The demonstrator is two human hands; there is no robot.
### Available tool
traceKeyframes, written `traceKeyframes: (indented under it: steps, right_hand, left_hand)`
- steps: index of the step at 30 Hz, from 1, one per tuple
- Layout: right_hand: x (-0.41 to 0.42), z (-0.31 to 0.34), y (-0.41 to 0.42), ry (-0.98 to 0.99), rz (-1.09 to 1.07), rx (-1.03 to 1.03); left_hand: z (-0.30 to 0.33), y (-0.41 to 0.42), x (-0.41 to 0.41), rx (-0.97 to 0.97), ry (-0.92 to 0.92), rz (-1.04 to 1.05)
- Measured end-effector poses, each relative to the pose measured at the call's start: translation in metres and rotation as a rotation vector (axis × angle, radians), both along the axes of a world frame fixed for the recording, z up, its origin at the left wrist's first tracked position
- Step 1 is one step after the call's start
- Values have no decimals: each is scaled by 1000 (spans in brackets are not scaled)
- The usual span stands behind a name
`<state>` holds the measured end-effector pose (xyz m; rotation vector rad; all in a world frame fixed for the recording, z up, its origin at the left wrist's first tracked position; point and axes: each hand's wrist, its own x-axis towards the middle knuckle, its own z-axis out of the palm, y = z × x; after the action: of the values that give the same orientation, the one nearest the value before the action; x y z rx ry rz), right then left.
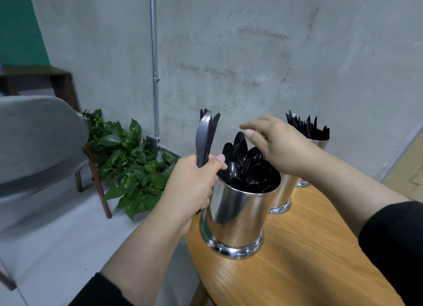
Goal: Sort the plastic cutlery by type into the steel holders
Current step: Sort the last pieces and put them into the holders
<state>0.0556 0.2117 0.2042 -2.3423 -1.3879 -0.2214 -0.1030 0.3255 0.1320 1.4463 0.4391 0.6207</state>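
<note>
**Knives in hand, spoons in the near holder**

At the tabletop's (297, 260) left edge, our left hand (194, 186) grips upright knives (206, 138) beside the spoon-filled holder (238, 218). Our right hand (277, 145) hovers above, fingers loosely curled, hiding the middle holder (283, 196). Farthest, the fork holder (319, 143) is half hidden.

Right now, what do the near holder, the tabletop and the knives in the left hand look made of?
Near holder: polished metal, likely steel; mirror reflections on its wall.
Tabletop: light wood or wood-look laminate; visible grain, can't tell which.
Knives held by the left hand: black, dull-gloss, probably plastic.
</note>
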Motion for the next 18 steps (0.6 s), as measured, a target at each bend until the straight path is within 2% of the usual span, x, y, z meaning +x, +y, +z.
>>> traceKeyframes:
  steps: [4, 6, 8, 10, 14, 18]
  right_hand:
    - [-13, 11, -17, 117, -43, 278]
    - [-25, 21, -27, 347, 43, 386]
    - [-38, 29, -39, 591, 196, 404]
    - [-48, 32, -52, 717, 286, 403]
    - [-55, 30, -83, 847, 282, 468]
    - [-47, 27, -123, 890, 239, 544]
  left_hand:
    - [15, -5, -9, 25, 9, -33]
    - [27, -12, -13, 40, 21, -114]
    - [39, -24, -17, 66, 48, -199]
    - [49, -39, -17, 93, 85, -284]
    - [58, -70, -8, 210, 170, -446]
    - [63, -96, 10, 303, 229, -559]
